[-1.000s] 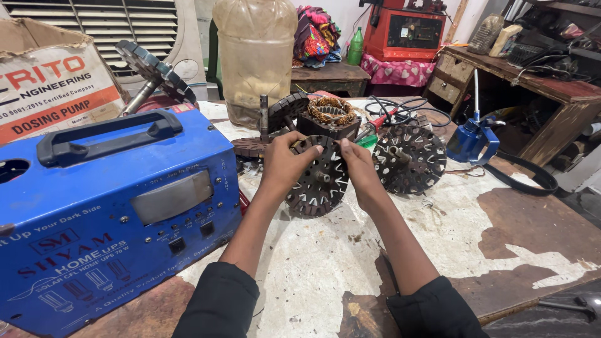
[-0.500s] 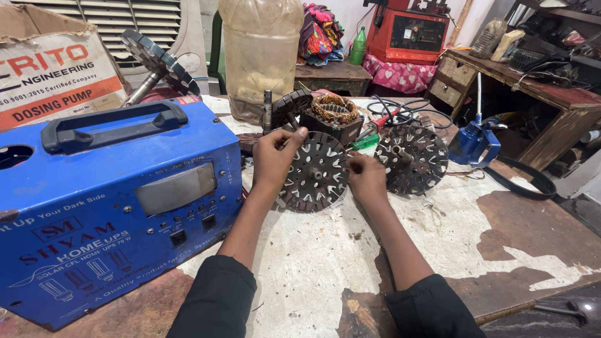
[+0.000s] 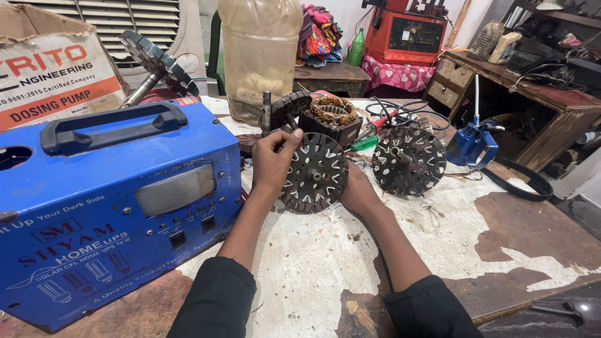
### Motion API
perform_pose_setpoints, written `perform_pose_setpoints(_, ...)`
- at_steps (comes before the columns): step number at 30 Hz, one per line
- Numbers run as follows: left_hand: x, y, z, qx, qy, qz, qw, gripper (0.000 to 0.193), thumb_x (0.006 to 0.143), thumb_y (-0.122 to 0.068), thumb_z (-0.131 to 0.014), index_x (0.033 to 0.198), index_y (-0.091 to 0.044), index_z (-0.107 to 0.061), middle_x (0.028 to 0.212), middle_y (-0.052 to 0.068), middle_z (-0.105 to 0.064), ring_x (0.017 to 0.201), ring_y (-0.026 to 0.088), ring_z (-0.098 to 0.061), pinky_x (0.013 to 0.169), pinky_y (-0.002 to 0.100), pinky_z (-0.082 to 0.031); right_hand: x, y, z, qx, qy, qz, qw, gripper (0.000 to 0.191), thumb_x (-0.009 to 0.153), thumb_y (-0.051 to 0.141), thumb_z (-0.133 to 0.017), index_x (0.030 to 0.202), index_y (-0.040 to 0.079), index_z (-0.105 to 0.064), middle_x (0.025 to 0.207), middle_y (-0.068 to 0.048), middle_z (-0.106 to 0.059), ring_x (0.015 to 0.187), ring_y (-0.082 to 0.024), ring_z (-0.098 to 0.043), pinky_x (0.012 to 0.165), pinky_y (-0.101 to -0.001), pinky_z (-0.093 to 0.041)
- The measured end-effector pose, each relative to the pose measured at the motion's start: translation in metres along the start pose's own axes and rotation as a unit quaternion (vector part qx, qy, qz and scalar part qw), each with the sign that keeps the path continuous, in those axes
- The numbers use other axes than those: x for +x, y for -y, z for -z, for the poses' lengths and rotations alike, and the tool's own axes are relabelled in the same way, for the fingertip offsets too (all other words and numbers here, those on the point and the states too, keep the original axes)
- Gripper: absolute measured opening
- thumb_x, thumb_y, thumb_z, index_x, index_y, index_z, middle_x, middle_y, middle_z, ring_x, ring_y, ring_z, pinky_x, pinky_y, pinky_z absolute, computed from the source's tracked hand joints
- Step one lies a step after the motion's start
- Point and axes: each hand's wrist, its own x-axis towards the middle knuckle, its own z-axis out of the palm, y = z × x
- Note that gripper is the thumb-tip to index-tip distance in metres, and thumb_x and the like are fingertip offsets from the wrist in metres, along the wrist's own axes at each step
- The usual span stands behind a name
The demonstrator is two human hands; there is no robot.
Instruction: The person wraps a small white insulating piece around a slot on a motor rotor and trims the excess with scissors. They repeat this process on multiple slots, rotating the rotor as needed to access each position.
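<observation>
Two hands clamp one dark slotted rotor disc [image 3: 315, 172], standing on edge just above the worn white tabletop [image 3: 300, 263], its flat face turned toward the camera and its centre hole pointing back at the person. Left hand [image 3: 273, 159] closes on the disc's left rim, thumb over the top; right hand [image 3: 358, 191] cups the lower right rim from behind. Both sit equally near. Well apart to the right lies a second rotor disc [image 3: 409, 161]; a blue power unit [image 3: 113, 206] stands just left.

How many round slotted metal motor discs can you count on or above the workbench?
4: one in both hands, one right of it, one behind the blue box, one behind the hands; others may be hidden.
</observation>
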Motion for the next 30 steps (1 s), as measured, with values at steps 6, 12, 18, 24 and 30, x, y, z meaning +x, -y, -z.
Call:
perform_pose_setpoints(6, 0.000, 0.011, 0.000, 0.066, -0.064, 0.012, 0.996, 0.040, 0.091, -0.040, -0.073, 0.082, -0.002, -0.076, 0.058, 0.001, -0.063, 0.056, 0.009, -0.054, 0.055, 0.031, -0.043, 0.009, -0.003, 0.023, 0.067, 0.162, -0.270, 0.947, 0.033, 0.092, 0.012, -0.058, 0.123, 0.012, -0.068, 0.115, -0.013, -0.075, 0.107, -0.032, -0.070, 0.093, -0.0413, -0.055)
perform_pose_setpoints(12, 0.006, 0.045, -0.001, -0.009, -0.208, -0.025, 0.978, 0.037, 0.097, -0.035, -0.071, 0.086, 0.001, -0.073, 0.080, 0.004, -0.070, 0.076, 0.013, -0.060, 0.074, 0.032, -0.049, 0.003, 0.016, 0.066, 0.215, 0.291, -0.166, 0.917, 0.050, 0.069, 0.019, -0.083, 0.117, 0.009, -0.071, 0.112, -0.008, -0.073, 0.110, -0.022, -0.065, 0.095, -0.0335, -0.049)
perform_pose_setpoints(18, 0.006, 0.048, -0.001, -0.028, -0.147, 0.018, 0.989, 0.037, 0.098, -0.036, -0.068, 0.087, -0.001, -0.074, 0.078, 0.003, -0.071, 0.074, 0.011, -0.060, 0.071, 0.029, -0.048, 0.001, 0.030, 0.059, 0.086, 0.242, -0.198, 0.946, 0.042, 0.069, 0.029, -0.093, 0.103, 0.010, -0.077, 0.099, -0.005, -0.075, 0.096, -0.019, -0.069, 0.086, -0.0334, -0.053)
perform_pose_setpoints(24, 0.002, 0.030, 0.001, -0.015, -0.115, 0.011, 0.993, 0.039, 0.101, -0.036, -0.065, 0.093, 0.001, -0.074, 0.076, 0.004, -0.070, 0.073, 0.010, -0.056, 0.069, 0.029, -0.046, 0.008, 0.025, 0.060, 0.242, 0.025, -0.262, 0.934, 0.018, 0.087, 0.015, -0.072, 0.102, 0.005, -0.073, 0.077, -0.009, -0.074, 0.066, -0.018, -0.071, 0.058, -0.0307, -0.062)
perform_pose_setpoints(30, 0.003, 0.015, -0.001, -0.014, -0.068, 0.044, 0.997, 0.034, 0.098, -0.033, -0.065, 0.105, -0.002, -0.078, 0.082, 0.005, -0.077, 0.076, 0.011, -0.065, 0.070, 0.029, -0.050, 0.019, 0.056, 0.066, 0.530, 0.024, -0.098, 0.842, 0.025, 0.102, 0.013, -0.062, 0.119, -0.004, -0.062, 0.086, -0.011, -0.071, 0.071, -0.015, -0.069, 0.065, -0.0271, -0.059)
